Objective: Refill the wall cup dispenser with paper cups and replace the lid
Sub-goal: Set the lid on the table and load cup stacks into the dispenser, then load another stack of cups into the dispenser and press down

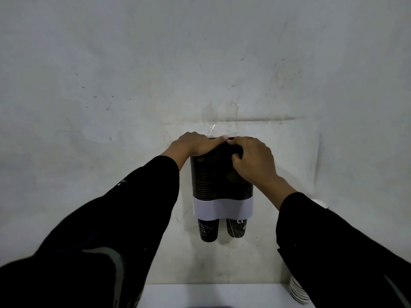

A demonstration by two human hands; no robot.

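A two-tube wall cup dispenser (213, 178) hangs on the wall, dark and see-through, with a white band (222, 208) round its lower part. Both tubes hold stacked black paper cups; one cup (208, 230) pokes out under the left tube and another cup (236, 227) under the right. My left hand (195, 145) lies flat on the dispenser's top at the left. My right hand (252, 158) presses on the top at the right, fingers curled over the dark lid (229, 143). The hands hide most of the lid.
A grey, stained wall (133, 85) fills the view, with clear tape (220, 118) above the dispenser. A white table (211, 294) edge runs along the bottom. A stack of white paper cups (298, 290) stands at the lower right, partly behind my right sleeve.
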